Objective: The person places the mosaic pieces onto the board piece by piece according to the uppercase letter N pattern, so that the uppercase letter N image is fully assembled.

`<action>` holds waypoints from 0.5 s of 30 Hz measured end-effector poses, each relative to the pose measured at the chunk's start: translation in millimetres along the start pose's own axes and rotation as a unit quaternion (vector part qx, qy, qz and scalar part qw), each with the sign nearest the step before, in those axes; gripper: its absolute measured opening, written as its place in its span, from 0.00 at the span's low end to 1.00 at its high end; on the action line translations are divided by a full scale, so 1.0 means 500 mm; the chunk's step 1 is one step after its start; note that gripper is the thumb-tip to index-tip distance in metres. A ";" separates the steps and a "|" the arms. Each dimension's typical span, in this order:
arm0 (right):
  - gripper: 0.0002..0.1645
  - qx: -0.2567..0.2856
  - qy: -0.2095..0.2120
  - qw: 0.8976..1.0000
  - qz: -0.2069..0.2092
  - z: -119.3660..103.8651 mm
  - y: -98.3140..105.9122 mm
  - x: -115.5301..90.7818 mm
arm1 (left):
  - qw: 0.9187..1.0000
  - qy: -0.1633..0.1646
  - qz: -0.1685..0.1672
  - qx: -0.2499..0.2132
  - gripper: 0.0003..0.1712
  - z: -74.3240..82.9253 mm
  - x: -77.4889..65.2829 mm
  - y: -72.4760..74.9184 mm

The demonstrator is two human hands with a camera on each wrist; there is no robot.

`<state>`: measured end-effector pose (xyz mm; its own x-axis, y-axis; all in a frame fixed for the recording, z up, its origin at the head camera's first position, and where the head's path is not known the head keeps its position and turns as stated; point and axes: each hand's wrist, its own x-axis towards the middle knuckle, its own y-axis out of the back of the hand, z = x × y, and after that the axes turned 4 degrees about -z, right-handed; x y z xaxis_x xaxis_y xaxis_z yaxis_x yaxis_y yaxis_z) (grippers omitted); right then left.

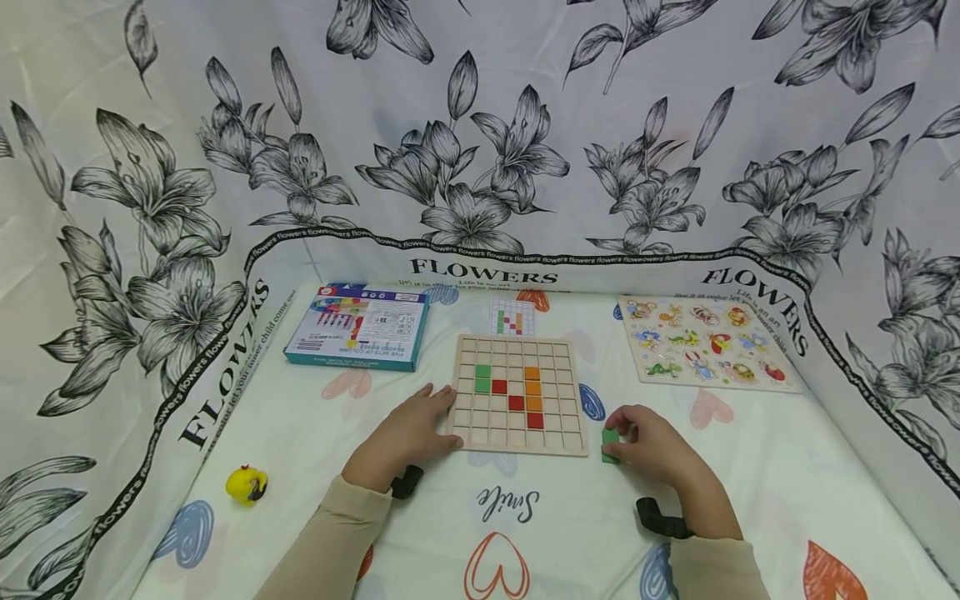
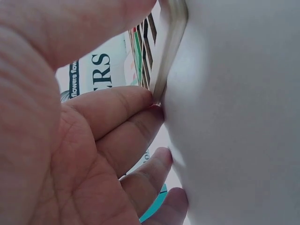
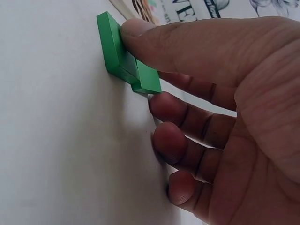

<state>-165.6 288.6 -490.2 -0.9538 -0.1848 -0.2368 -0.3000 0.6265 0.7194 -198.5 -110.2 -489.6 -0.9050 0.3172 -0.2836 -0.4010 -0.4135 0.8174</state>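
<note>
A square wooden grid board (image 1: 483,435) lies in the middle, with green, red and orange blocks in some of its cells. My left hand (image 1: 408,433) rests at the board's left side; its fairly straight fingertips (image 2: 152,110) touch the rim in the left wrist view. The thumb is by the near left corner. Right of the board, my right hand (image 1: 647,442) pinches green blocks (image 3: 117,54) between thumb and fingers, low over the cloth. In the right wrist view a longer green piece and a smaller one show together; the fingers partly cover them.
Behind the board lies a pattern card (image 1: 513,317). A puzzle box (image 1: 358,329) sits at the back left, an insect peg puzzle (image 1: 705,343) at the back right. A yellow toy duck (image 1: 246,485) stands at the left. Flowered cloth (image 1: 480,100) walls the back and sides.
</note>
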 end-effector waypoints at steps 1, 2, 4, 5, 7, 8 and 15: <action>0.19 0.001 -0.002 1.000 0.001 -0.001 0.000 0.000 | 1.000 0.000 -0.001 -0.001 0.50 0.000 0.000 -0.001; 0.20 0.003 -0.004 1.000 0.001 -0.001 0.000 0.000 | 1.000 -0.001 -0.001 -0.001 0.50 0.000 0.000 -0.001; 0.20 0.008 -0.006 1.000 0.002 -0.002 -0.001 -0.001 | 1.000 -0.001 -0.001 -0.003 0.50 0.000 0.001 -0.001; 0.20 0.010 -0.006 1.000 0.002 -0.002 -0.001 -0.001 | 1.000 -0.002 0.000 -0.001 0.50 0.000 0.001 0.000; 0.18 0.014 -0.007 1.000 0.004 -0.002 -0.003 -0.002 | 1.000 -0.002 0.000 -0.002 0.50 0.000 0.002 0.000; 0.18 0.016 -0.007 1.000 0.005 -0.002 -0.003 -0.002 | 1.000 -0.001 0.000 -0.001 0.50 0.000 0.002 0.000; 0.09 0.011 -0.010 1.000 0.027 -0.003 -0.010 0.004 | 1.000 0.002 0.000 -0.003 0.50 0.001 -0.002 0.000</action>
<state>-166.0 283.9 -493.2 -0.9682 -0.1343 -0.2109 -0.2466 0.6514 0.7175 -197.7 -110.0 -489.0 -0.9055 0.3142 -0.2852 -0.4017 -0.4183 0.8146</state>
